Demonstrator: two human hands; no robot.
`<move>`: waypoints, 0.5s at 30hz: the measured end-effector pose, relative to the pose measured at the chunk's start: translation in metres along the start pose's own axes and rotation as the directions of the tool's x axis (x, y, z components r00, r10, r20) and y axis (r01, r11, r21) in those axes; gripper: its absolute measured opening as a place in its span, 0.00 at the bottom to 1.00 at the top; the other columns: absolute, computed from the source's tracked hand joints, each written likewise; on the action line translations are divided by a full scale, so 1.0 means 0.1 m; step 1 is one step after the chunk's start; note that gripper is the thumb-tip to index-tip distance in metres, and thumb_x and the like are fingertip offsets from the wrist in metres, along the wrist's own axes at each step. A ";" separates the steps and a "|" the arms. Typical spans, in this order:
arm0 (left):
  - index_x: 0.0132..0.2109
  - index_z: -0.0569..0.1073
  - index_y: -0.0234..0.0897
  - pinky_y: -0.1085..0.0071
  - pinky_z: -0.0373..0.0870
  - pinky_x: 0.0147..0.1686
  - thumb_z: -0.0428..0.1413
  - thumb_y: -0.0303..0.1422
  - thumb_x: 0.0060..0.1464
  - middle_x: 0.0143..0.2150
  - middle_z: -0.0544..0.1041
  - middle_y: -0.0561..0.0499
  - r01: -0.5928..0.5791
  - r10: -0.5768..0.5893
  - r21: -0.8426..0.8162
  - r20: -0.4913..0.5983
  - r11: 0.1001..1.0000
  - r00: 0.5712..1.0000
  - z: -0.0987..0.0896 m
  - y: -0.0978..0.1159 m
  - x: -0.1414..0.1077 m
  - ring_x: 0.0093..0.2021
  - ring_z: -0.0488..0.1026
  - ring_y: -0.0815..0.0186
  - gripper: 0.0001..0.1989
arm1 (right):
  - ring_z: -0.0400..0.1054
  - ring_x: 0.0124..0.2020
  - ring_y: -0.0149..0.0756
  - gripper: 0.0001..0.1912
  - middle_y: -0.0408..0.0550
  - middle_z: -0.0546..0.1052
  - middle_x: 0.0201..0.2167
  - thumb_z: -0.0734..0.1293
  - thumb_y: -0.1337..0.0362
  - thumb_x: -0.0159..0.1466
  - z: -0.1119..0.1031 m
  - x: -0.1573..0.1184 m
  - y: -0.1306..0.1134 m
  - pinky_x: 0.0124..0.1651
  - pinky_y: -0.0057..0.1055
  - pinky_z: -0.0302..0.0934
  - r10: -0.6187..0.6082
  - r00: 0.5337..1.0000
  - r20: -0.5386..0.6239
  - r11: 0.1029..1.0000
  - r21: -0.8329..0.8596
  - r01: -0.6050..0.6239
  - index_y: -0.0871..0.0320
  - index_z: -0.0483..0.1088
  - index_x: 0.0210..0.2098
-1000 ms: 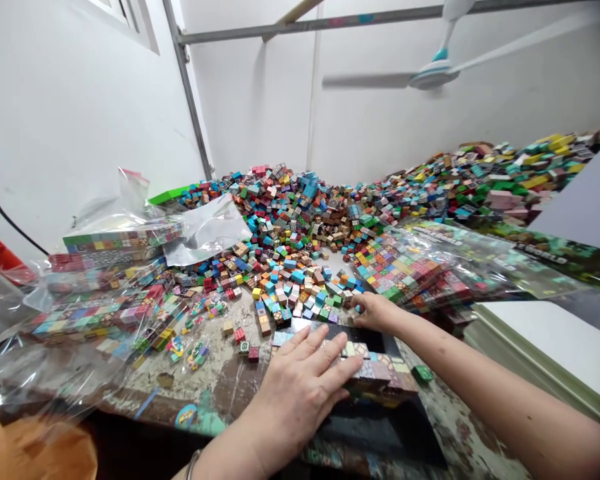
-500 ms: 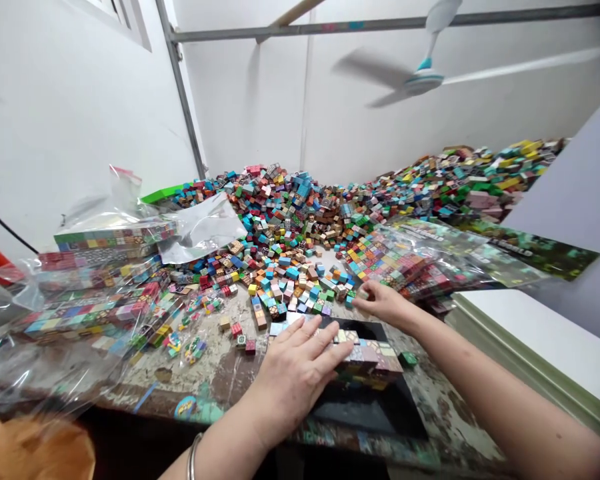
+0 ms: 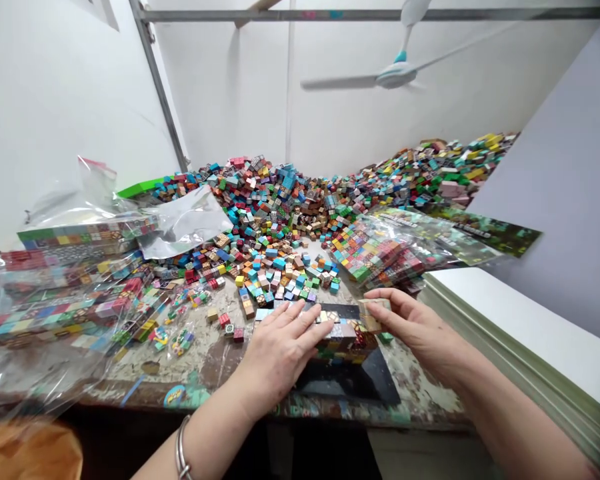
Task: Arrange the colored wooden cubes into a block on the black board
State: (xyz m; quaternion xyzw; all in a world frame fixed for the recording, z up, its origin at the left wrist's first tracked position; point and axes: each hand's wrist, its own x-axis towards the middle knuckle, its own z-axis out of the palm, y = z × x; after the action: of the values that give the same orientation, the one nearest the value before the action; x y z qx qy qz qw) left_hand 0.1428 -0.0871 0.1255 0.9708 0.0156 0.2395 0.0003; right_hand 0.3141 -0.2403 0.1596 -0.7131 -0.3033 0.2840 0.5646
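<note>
My left hand (image 3: 285, 340) lies flat, fingers stretched out, on top of a rectangular block of patterned cubes (image 3: 345, 340). The cubes stand in close rows on a glossy black board (image 3: 350, 383) near the table's front edge. At the block's right end my right hand (image 3: 410, 327) pinches beige cubes (image 3: 374, 315) between thumb and fingers. Whether those cubes touch the rest of the block, I cannot tell. A green cube (image 3: 385, 338) lies just below my right fingers. The left part of the block is hidden under my left hand.
A large heap of loose cubes (image 3: 280, 193) lines the back wall. Bagged cube sets (image 3: 65, 300) are stacked at left, others (image 3: 375, 250) at right behind my hand. White sheets (image 3: 520, 320) form a thick stack at right. A few loose cubes (image 3: 224, 321) lie left of the board.
My right hand has come from the loose cubes beyond the block to its right end and now pinches beige cubes. My left hand stays on the block. The view has shifted slightly.
</note>
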 end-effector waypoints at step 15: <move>0.58 0.60 0.50 0.57 0.56 0.58 0.45 0.34 0.60 0.60 0.62 0.57 0.005 -0.005 0.004 0.030 1.000 1.000 -0.01 0.00 0.00 0.60 0.58 0.60 0.19 | 0.63 0.26 0.29 0.18 0.41 0.69 0.26 0.65 0.49 0.54 0.21 0.24 0.12 0.27 0.26 0.58 -0.035 0.999 -0.038 0.997 -0.071 0.033 0.56 0.65 0.36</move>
State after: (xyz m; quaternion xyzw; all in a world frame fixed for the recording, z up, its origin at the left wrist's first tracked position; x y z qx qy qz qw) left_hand 0.1423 -0.0874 0.1265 0.9742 0.0187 0.2248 -0.0009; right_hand 0.3155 -0.2116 0.1418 -0.7326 -0.3140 0.2496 0.5499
